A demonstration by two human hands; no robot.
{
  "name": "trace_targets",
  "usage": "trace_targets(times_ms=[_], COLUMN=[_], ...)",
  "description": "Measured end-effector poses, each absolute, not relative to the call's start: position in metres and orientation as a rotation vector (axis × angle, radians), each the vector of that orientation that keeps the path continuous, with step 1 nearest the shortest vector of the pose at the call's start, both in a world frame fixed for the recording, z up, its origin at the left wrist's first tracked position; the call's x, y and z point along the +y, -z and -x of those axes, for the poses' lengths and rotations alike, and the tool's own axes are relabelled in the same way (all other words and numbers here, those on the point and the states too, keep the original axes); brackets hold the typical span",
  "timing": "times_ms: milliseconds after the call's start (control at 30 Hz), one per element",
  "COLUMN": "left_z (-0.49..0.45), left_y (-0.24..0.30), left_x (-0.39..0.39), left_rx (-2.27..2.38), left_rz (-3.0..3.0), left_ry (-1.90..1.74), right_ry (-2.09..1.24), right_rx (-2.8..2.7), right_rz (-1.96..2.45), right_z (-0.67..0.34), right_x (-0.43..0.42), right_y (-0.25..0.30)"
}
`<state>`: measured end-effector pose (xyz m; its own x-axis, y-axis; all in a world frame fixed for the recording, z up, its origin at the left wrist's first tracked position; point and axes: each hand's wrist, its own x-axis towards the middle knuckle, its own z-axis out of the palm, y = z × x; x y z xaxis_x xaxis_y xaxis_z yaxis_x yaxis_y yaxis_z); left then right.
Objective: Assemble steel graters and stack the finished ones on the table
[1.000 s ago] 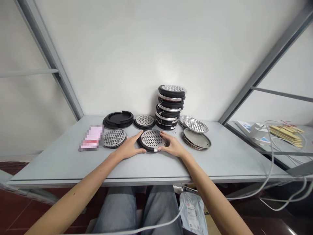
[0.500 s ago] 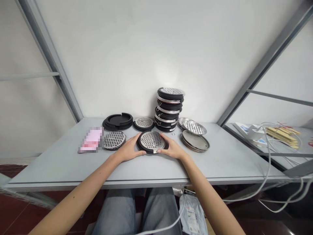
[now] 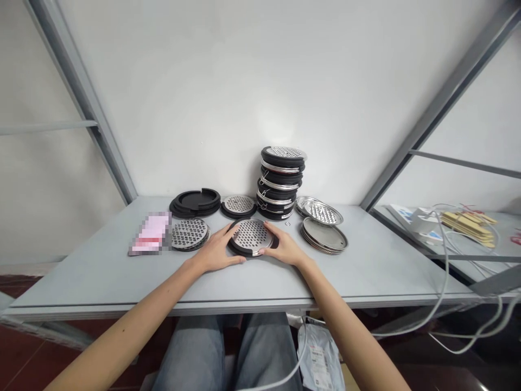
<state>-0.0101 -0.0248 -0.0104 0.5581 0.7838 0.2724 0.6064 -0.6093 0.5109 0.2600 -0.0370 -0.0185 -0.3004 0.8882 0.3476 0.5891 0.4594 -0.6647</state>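
Left hand (image 3: pixel 214 251): flat on the table, fingers curled against the left rim of the perforated disc in its black ring (image 3: pixel 251 237), gripping it from the side.
Right hand (image 3: pixel 285 247): mirrored on the right rim, fingers closed against the ring, thumb near the front edge; likely pressing inward so plate and ring stay seated together.
Disc in hand: lying flat on the grey table (image 3: pixel 122 277), mid-front, just ahead of the tall stack (image 3: pixel 281 182).
Tall stack: like units piled at the back wall, seemingly out of the working area.
Loose perforated plate (image 3: pixel 189 233): just left of the left hand, beside a blurred pink packet (image 3: pixel 151 233).
Black rings (image 3: pixel 196 200): back left, next to another ringed disc (image 3: pixel 239 205).
Bare metal plates (image 3: pixel 323 234): two low piles to the right, within easy reach.
Cables (image 3: pixel 448 282): hanging off the right edge, well apart.
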Motion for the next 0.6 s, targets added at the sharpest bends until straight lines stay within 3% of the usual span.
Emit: trace_targets(times_ms=[167, 367, 600], left_z=[0.011, 0.010, 0.008], left_y=[0.018, 0.007, -0.001], left_x=[-0.023, -0.022, -0.023], left_rx=[1.155, 1.034, 1.055], left_rz=[-2.440, -2.292, -2.115], left_ry=[-0.655, -0.926, -0.965], right_ry=[-0.539, -0.619, -0.474], right_rx=[-2.025, -1.909, -1.752], right_rz=[1.197, 1.101, 1.047], right_z=[-0.259, -0.261, -0.260], right_x=[-0.041, -0.044, -0.042], right_y=[0.014, 0.008, 0.007])
